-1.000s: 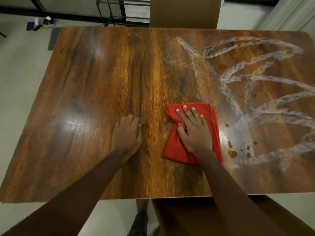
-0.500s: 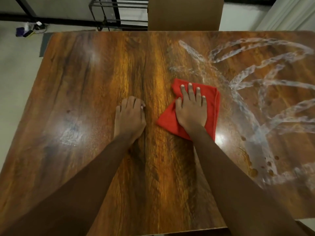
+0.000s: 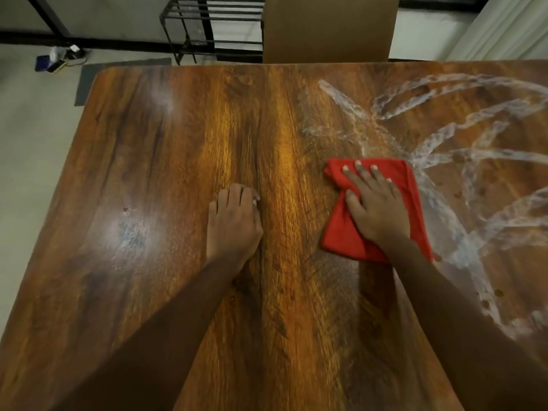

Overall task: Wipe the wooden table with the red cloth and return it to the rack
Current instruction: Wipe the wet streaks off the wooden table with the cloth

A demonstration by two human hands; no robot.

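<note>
- Floor, far left: small clutter (image 3: 56,59), too blurred to identify.
- Rack (image 3: 213,28), black metal: top cut off, right side hidden behind a brown chair back (image 3: 326,28); contents not discernible.
- Table (image 3: 148,173), wooden: near edge out of view.
- Left hand (image 3: 232,223): rests on the table, fingers curled under, holding nothing.
- Cloth (image 3: 410,185), red, folded: right of centre, apart from the left hand, pressed flat under the right hand (image 3: 375,209), whose fingers are straight and spread.
- Streaks (image 3: 474,120), white: just right of the cloth, running off-frame.
</note>
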